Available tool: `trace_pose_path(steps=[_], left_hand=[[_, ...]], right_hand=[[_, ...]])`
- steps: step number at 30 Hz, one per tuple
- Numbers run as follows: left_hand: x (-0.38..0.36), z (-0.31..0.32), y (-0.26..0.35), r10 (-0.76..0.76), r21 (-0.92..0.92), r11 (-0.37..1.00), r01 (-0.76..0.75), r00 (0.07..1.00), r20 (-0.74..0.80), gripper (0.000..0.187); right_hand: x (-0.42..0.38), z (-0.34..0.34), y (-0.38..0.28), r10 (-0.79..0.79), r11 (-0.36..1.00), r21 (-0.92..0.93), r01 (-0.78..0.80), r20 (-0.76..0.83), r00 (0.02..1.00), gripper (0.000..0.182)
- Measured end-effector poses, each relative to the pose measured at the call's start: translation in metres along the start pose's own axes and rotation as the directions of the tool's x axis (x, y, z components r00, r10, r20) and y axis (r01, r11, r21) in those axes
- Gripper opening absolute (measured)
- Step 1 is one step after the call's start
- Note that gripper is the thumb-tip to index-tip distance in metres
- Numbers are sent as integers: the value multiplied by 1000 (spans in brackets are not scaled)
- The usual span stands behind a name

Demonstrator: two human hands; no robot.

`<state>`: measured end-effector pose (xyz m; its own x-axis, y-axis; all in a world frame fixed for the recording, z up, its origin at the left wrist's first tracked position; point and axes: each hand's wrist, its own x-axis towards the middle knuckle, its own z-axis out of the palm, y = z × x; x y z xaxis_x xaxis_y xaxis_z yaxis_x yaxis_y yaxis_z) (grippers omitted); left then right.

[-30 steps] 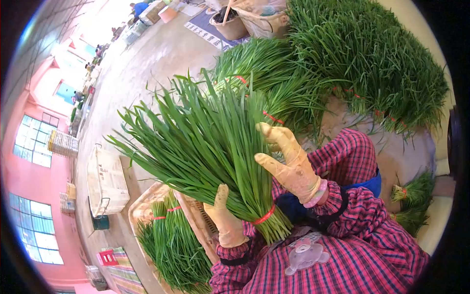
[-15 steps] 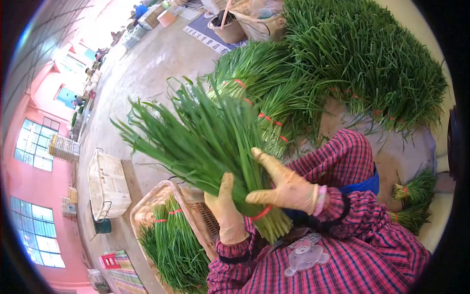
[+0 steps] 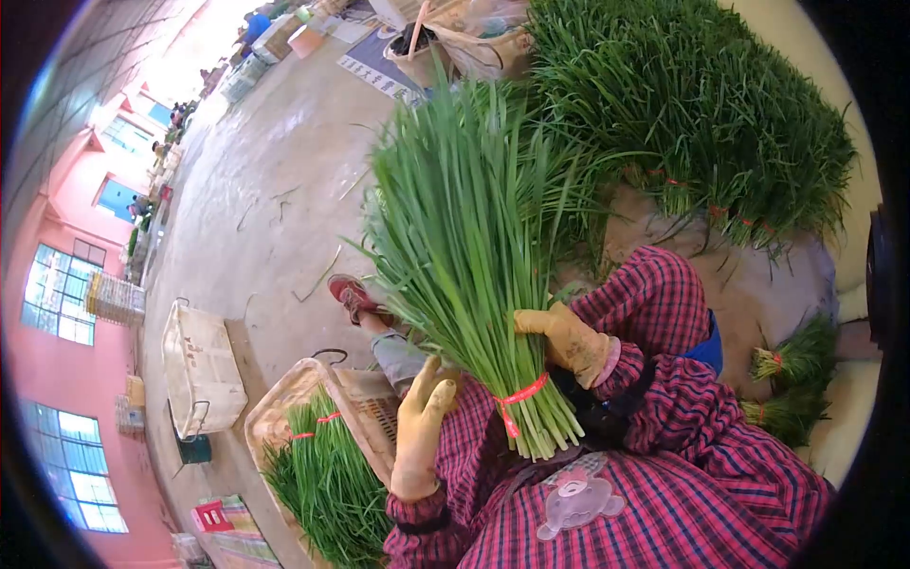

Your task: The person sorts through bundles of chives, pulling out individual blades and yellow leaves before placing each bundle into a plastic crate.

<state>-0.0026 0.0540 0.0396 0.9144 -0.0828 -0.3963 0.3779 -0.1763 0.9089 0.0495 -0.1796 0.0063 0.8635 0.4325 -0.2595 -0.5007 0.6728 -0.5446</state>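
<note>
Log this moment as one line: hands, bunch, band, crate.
left hand: open, beside green bunch | right hand: holding green bunch | red band: around lower stems | crate: banded greens inside

Single head-worn view, wide-angle, curved at its dark border (image 3: 886, 57), looking forward and down. The lens lies near the left hand (image 3: 421, 434), right hand (image 3: 571, 347) and green bunch (image 3: 474, 256) around centre; the wearer's checked smock (image 3: 664, 503) occupies five o'clock, and the distant pink wall (image 3: 100, 368) leans at nine o'clock.
</note>
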Motion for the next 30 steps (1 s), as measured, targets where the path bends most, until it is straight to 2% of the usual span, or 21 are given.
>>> trace_pose_path(steps=[2, 3, 4, 6, 7, 9, 10, 11, 12, 13, 14, 16, 17, 18, 20, 24, 28, 30], left_hand=[[13, 12, -14, 112, -371, 925, -80, 992, 63, 60], [13, 21, -7, 145, -444, 889, -110, 988, 45, 60], [16, 27, -8, 145, -446, 888, -114, 989, 37, 60], [19, 40, -12, 163, -590, 778, -213, 977, -138, 51], [21, 45, -8, 151, -617, 738, -273, 958, -244, 43], [22, 47, -10, 145, -592, 758, -274, 956, -256, 42], [23, 48, -10, 143, -565, 776, -281, 951, -276, 43], [29, 53, -7, 204, -579, 725, -373, 919, -336, 39], [30, 53, -4, 203, -576, 729, -370, 920, -334, 39], [31, 55, -1, 205, -441, 829, -344, 921, -332, 37], [31, 58, 2, 205, -294, 906, -305, 922, -328, 35], [30, 66, 8, 192, -312, 907, -282, 938, -290, 34], [30, 68, 10, 190, -381, 874, -301, 934, -303, 35], [29, 69, 11, 184, -447, 837, -316, 931, -314, 37], [27, 68, 13, 141, -514, 805, -297, 937, -320, 37], [15, 64, 4, 105, -535, 792, -296, 928, -358, 39], [15, 63, 2, 87, -534, 792, -296, 921, -381, 39], [15, 61, 4, 75, -535, 797, -279, 925, -371, 39]], right_hand=[[-11, 15, 4, -208, 933, -299, 201, 10, 978, 38], [-14, 20, 11, -181, 905, -397, 149, -43, 983, 45], [-17, 29, 17, -214, 877, -436, 201, 20, 977, 50], [-18, 36, 24, -351, 781, -513, 357, 112, 930, 53], [-16, 38, 25, -353, 780, -514, 356, 108, 929, 53], [-14, 40, 26, -553, 614, -598, 516, 141, 821, 57], [-12, 38, 25, -554, 615, -597, 516, 139, 821, 57], [-4, 35, 20, -541, 628, -600, 496, 123, 832, 59], [-1, 33, 17, -518, 649, -601, 466, 100, 850, 61], [-11, 51, -1, -393, 848, -370, 380, 44, 919, 64], [-9, 52, 0, -393, 850, -367, 378, 35, 919, 64], [-4, 48, 2, -439, 776, -499, 386, 12, 898, 63], [-2, 40, -1, -361, 789, -566, 239, -114, 925, 57], [2, 32, 1, -365, 791, -564, 238, -122, 923, 57], [9, 21, 3, -278, 945, -229, 234, -183, 943, 50], [0, 22, 3, -193, 981, -75, 181, -221, 956, 48], [2, 20, 13, -274, 956, -159, 245, -191, 943, 48], [4, 23, 17, -349, 907, -308, 288, -164, 923, 48]])
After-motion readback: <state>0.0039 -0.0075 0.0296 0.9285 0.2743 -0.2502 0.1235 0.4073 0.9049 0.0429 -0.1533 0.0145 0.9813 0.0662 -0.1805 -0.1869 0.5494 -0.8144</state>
